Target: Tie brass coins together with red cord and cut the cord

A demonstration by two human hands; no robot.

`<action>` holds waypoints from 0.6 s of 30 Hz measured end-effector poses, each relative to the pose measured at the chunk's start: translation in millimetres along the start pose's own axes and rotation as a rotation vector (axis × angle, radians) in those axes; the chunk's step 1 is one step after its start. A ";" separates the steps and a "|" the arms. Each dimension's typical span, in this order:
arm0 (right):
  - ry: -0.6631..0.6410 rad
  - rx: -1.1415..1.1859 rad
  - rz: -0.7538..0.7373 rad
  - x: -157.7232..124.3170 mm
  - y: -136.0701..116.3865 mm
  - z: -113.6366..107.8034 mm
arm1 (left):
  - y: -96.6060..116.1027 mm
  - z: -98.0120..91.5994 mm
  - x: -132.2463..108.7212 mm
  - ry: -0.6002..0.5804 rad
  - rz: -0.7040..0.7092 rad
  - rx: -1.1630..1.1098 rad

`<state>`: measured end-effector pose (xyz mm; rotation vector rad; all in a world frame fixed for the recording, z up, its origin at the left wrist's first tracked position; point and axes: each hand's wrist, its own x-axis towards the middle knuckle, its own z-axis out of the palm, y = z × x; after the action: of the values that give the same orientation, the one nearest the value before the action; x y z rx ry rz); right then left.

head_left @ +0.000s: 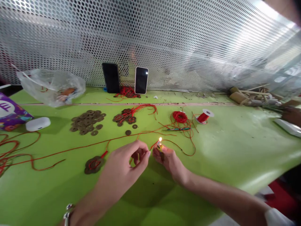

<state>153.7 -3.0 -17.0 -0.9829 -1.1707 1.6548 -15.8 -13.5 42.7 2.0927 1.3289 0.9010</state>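
Observation:
My left hand (131, 157) pinches a thin red cord (154, 145) between thumb and fingertips, with its short end sticking out to the right. Close beside it, my right hand (170, 161) is closed around a small yellow lighter (160, 147), and a flame (160, 139) burns at its top. The cord's end lies near the flame; whether they touch I cannot tell. Left of my left hand rests a cluster of old-looking coins (94, 164) tied with red cord. Long red cord (82, 146) runs across the table behind my hands.
Loose coins (88, 121) lie in a heap at left, with tied coin clusters (124, 117) beside them. Coiled red cord (180, 117) and a spool (203, 117) sit at right. Two phones (141, 80) lean on the perforated metal screen (176, 40). Another person's hand (291, 116) shows far right.

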 end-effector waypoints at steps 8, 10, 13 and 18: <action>-0.011 -0.045 0.002 0.8 0.7 -0.5 | -1.2 2.0 1.2 0.004 0.008 0.025; -0.009 -0.048 -0.004 0.4 0.7 -0.2 | -1.9 2.4 0.8 0.009 0.012 0.023; -0.008 -0.040 0.010 -0.2 -0.8 0.7 | -2.7 3.1 0.5 0.020 0.011 0.022; -0.008 -0.012 0.032 -0.7 -2.0 1.1 | -4.0 4.8 2.0 0.010 0.010 0.022</action>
<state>153.2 -3.6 -14.8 -1.0077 -1.1777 1.6799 -13.9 -10.3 37.3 2.1156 1.3409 0.9060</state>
